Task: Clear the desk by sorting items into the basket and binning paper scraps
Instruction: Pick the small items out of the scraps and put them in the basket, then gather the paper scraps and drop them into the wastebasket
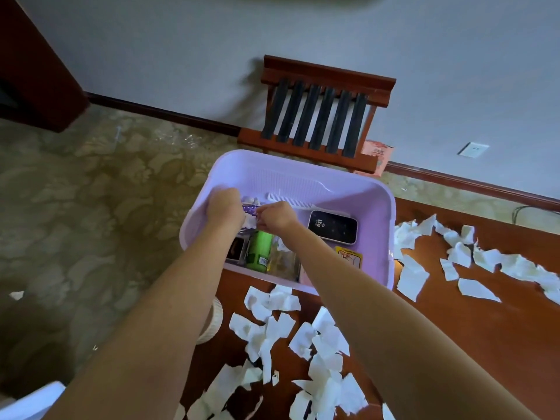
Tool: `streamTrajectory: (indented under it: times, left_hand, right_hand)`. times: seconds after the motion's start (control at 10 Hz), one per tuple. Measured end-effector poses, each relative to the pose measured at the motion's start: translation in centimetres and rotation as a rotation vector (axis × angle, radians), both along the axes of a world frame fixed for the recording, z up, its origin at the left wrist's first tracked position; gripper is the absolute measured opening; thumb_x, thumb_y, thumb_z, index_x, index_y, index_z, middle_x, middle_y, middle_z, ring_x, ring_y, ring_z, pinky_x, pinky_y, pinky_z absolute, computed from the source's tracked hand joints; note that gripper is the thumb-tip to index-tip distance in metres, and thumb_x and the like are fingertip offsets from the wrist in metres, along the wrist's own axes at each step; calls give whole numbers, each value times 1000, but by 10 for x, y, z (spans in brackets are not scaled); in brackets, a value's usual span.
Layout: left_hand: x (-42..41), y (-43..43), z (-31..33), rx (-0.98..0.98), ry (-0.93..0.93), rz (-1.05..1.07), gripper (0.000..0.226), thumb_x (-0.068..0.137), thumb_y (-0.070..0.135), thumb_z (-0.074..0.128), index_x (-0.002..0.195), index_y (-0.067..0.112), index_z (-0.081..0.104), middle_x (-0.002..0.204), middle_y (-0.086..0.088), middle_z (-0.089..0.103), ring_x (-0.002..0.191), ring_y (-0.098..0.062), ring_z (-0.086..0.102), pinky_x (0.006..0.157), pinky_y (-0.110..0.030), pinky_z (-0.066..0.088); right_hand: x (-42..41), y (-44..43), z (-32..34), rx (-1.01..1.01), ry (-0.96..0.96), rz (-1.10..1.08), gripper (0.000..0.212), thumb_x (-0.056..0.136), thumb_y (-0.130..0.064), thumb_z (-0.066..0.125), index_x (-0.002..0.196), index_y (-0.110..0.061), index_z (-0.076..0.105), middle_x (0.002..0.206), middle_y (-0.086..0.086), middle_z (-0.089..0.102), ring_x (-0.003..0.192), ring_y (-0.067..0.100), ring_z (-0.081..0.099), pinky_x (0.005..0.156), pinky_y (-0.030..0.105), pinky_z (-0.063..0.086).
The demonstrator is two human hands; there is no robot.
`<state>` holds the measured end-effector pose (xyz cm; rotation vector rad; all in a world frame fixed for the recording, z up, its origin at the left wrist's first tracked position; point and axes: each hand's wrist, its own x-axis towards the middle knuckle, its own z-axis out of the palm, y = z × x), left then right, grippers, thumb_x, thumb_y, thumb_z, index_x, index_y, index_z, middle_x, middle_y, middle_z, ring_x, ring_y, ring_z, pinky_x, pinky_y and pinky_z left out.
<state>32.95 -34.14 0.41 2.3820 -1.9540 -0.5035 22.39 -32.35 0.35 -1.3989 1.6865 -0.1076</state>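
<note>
A lilac plastic basket sits at the far left corner of the brown desk. Both my hands reach into it. My left hand and my right hand together hold a small purple dotted item with white parts over the basket's left side. In the basket lie a white comb, a black pocket router, a green can, a clear packet and a yellow card. Several torn white paper scraps litter the desk.
More white scraps spread across the desk's right side. A white woven bin stands on the patterned floor beside the desk's left edge. A wooden luggage rack leans at the wall behind the basket. One scrap lies on the floor.
</note>
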Motion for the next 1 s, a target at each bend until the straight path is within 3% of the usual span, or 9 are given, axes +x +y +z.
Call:
streamTrajectory:
  times: [0.1, 0.2, 0.3, 0.5, 0.6, 0.7, 0.8, 0.9, 1.0]
  left_hand:
    - [-4, 2, 8, 14, 5, -10, 29, 92, 2, 51, 118, 5, 63, 122, -15, 60, 115, -31, 54, 91, -32, 44]
    - [-6, 4, 18, 12, 108, 0, 30, 90, -2, 49, 114, 5, 65, 122, -17, 62, 113, -34, 56, 91, -34, 44]
    - [-15, 20, 31, -6, 145, -2, 29, 89, -1, 50, 113, 4, 66, 120, -16, 63, 112, -34, 56, 86, -33, 45]
    - [-48, 68, 62, -159, 397, -64, 22, 90, 6, 51, 104, 8, 67, 115, -9, 65, 107, -28, 60, 89, -32, 46]
    - [-53, 97, 79, -163, 867, 50, 19, 86, 3, 52, 89, 17, 65, 91, -7, 64, 64, -6, 66, 81, -33, 56]
    - [-48, 131, 82, -132, 1072, 86, 24, 86, -1, 55, 78, 20, 61, 69, -2, 58, 40, -2, 53, 60, -24, 53]
    - [-38, 161, 83, -164, 1191, 138, 26, 86, -6, 55, 75, 16, 60, 65, -4, 55, 38, -4, 49, 47, -18, 47]
    - [-27, 185, 72, -181, 1113, 74, 28, 86, -5, 54, 74, 19, 60, 64, -1, 55, 39, -2, 50, 47, -20, 49]
    - [-23, 205, 50, -150, 867, -7, 28, 87, 2, 54, 73, 25, 61, 71, 4, 58, 48, -5, 56, 54, -22, 50]
  right_hand:
    - [-7, 12, 12, 31, -361, -361, 26, 93, -2, 45, 113, -2, 61, 100, 8, 55, 94, 16, 52, 90, 32, 50]
    - [-20, 23, 19, 37, -470, -463, 26, 92, 0, 48, 114, -4, 61, 95, 9, 55, 89, 20, 53, 84, 32, 51]
    - [-39, 42, 36, 17, -557, -560, 31, 92, 5, 44, 121, 9, 57, 74, 6, 53, 69, 19, 54, 65, 21, 51]
    - [-61, 94, 71, -35, -702, -717, 37, 92, 14, 30, 118, 15, 56, 65, 9, 47, 56, 18, 46, 86, 37, 53]
    - [-67, 123, 79, -116, -716, -737, 34, 90, 13, 32, 104, 8, 63, 67, 11, 54, 60, 19, 54, 75, 34, 55]
    - [-66, 160, 76, -133, -786, -705, 29, 89, 10, 37, 78, -1, 62, 67, 12, 57, 61, 22, 57, 64, 28, 55]
    - [-60, 191, 66, -110, -791, -584, 30, 89, 6, 39, 72, -5, 61, 65, 10, 58, 55, 19, 56, 56, 24, 55]
    - [-56, 208, 51, -127, -610, -465, 27, 89, 4, 41, 80, -2, 66, 66, 7, 59, 57, 17, 58, 57, 23, 54]
    - [-57, 219, 31, -243, -278, -349, 27, 87, 1, 47, 96, -3, 72, 83, 3, 64, 64, 13, 56, 51, 11, 43]
